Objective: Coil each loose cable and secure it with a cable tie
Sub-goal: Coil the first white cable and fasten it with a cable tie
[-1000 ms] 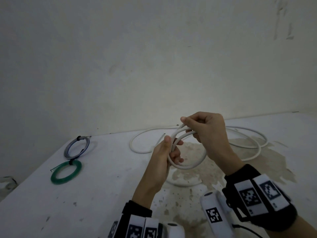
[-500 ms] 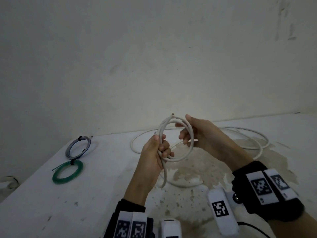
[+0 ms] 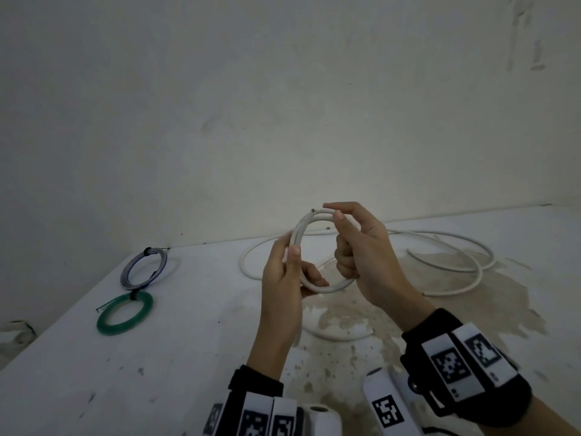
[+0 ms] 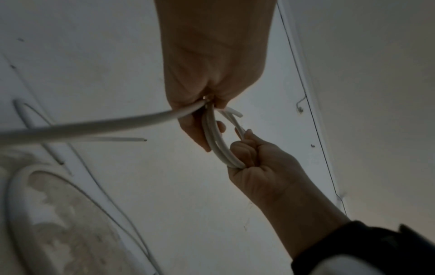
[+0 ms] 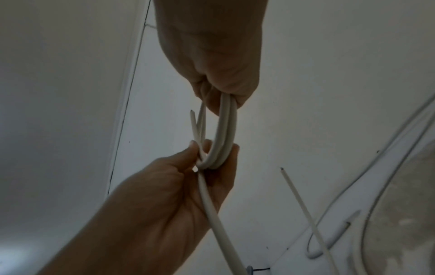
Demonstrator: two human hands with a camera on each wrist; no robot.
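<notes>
A white cable coil (image 3: 330, 287) of a few loops stands upright above the table between both hands. My left hand (image 3: 303, 265) pinches its left side, thumb on the near face. My right hand (image 3: 342, 234) grips the right side, thumb and forefinger on the cut end (image 3: 314, 212) at the top. The left wrist view shows the coil (image 4: 217, 145) running from my left hand (image 4: 207, 119) into the fist of my right hand (image 4: 254, 158). From my left hand (image 5: 202, 158) a loose tail (image 5: 212, 214) trails down to the table; the coil (image 5: 224, 130) hangs from my right hand (image 5: 221, 96).
More loose white cable (image 3: 456, 269) lies in wide curves on the stained white table (image 3: 188, 357), behind and to the right of my hands. At the far left lie a green coil (image 3: 124, 313) and a grey-blue coil (image 3: 143, 267), each tied. A wall stands close behind.
My right hand has gone from reaching through the loop with loose fingers to gripping the coil's right side and top end. The coil has risen and turned upright, facing me.
</notes>
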